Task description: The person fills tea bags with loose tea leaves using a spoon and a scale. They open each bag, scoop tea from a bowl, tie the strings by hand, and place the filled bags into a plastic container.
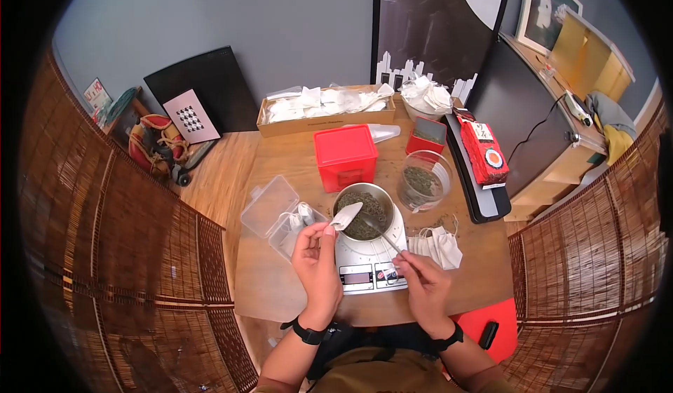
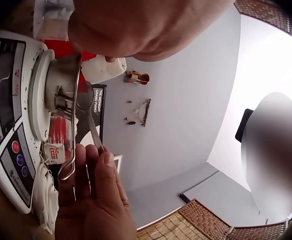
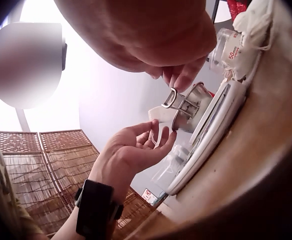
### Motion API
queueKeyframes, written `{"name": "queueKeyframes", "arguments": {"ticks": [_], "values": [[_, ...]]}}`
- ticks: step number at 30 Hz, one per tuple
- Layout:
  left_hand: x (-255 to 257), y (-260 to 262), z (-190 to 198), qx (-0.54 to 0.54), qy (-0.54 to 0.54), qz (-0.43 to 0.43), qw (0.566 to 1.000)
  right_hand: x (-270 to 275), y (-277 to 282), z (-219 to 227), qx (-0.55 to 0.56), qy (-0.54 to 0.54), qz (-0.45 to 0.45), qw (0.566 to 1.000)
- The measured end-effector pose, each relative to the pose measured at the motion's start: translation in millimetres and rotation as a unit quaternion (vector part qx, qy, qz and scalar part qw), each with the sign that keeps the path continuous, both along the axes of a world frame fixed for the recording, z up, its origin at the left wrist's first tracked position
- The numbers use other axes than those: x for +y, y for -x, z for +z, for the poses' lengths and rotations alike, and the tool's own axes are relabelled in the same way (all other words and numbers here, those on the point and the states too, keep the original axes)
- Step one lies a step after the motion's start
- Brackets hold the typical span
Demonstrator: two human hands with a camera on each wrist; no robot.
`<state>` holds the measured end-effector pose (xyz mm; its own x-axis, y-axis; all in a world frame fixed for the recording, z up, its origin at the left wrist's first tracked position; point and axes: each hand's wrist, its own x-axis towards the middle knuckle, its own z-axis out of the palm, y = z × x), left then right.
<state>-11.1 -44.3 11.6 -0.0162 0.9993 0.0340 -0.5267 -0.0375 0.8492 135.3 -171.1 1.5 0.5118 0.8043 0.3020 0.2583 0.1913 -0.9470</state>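
A wooden table [image 1: 280, 296] is seen. A white digital scale [image 1: 361, 252] is set near; a red canister [image 1: 345, 156] stands farther.

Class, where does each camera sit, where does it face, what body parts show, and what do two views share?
Head: head-worn, facing forward and down at pot and scale; left hand, right hand, forearms show.
Left wrist: on that wrist, facing across the pot to the wall; left hand above, right hand below.
Right wrist: on that wrist, facing across the pot; right hand above, left hand and forearm beyond.
Shared: both wrist views show pot and scale.
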Motion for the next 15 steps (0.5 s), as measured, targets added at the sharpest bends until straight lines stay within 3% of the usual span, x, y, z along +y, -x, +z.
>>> {"name": "queueKeyframes", "arguments": {"ticks": [2,9,12,14,15], "values": [[1.4,-1.6,-2.6,0.0,0.004,-0.004,1.0,-2.8,8.3,-2.3,0.064,-0.015,0.008,0.998],[3.4,-1.6,-4.4,0.009,0.0,-0.017,1.0,-5.5,2.4,-2.8,0.098,-0.051,0.028,0.993],[5.0,-2.9,-5.5,0.005,0.002,-0.015,1.0,9.9,-18.5,14.9,0.071,-0.024,-0.012,0.997],[7.2,-3.7,-4.8,0.018,0.003,-0.015,1.0,24.9,-34.1,29.1,-0.11,-0.019,-0.03,0.993],[8.1,-4.4,-4.5,0.018,0.001,-0.016,1.0,33.3,-36.3,34.5,-0.115,-0.023,-0.042,0.992]]}}
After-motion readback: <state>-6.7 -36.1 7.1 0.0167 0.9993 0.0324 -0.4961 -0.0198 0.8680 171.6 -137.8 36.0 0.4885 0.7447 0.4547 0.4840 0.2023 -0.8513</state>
